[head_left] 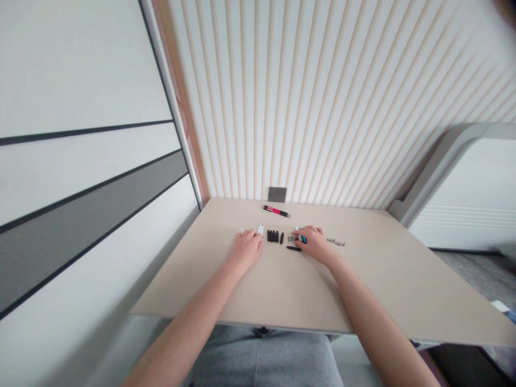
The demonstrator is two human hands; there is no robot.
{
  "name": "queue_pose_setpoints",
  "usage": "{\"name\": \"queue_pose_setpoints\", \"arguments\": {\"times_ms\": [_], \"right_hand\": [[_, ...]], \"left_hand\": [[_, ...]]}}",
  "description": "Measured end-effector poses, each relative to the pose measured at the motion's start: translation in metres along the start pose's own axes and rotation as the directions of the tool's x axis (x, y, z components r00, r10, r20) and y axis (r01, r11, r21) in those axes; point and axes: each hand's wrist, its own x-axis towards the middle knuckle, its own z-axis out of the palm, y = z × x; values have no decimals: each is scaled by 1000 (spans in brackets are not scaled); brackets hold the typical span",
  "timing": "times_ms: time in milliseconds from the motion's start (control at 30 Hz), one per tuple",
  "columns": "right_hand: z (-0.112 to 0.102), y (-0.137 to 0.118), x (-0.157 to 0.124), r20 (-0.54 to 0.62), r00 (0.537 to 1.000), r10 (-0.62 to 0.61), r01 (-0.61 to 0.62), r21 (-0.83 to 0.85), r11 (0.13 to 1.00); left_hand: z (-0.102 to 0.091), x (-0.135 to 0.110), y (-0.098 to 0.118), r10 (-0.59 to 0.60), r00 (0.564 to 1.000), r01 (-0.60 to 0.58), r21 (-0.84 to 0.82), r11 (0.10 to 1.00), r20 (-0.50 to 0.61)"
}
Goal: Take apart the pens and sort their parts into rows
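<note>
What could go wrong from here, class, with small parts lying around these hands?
Small grey pointed pieces lie beside the right hand; a sideways sweep might scatter them. Slim black cylindrical pieces lie side by side between it and the left hand; a nudge could set one rolling.

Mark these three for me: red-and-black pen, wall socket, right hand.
Red-and-black pen [276,210]: head view, on the red middle of its barrel.
Wall socket [277,194]: head view, middle of its dark faceplate.
Right hand [316,244]: head view, back of the hand.
</note>
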Motion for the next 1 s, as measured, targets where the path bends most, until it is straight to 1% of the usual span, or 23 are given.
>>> {"name": "queue_pose_setpoints", "arguments": {"times_ms": [333,733,1000], "right_hand": [[5,4,3,15,1000,7,-7,-14,1000],[8,7,6,30,1000,2,-3,38,999],[7,7,5,18,1000,-19,18,76,997]], "left_hand": [[3,1,-2,19,1000,-19,3,1000,-15],[3,1,-1,8,1000,-8,4,1000,0],[2,1,-1,18,1000,-18,5,1000,-12]]}}
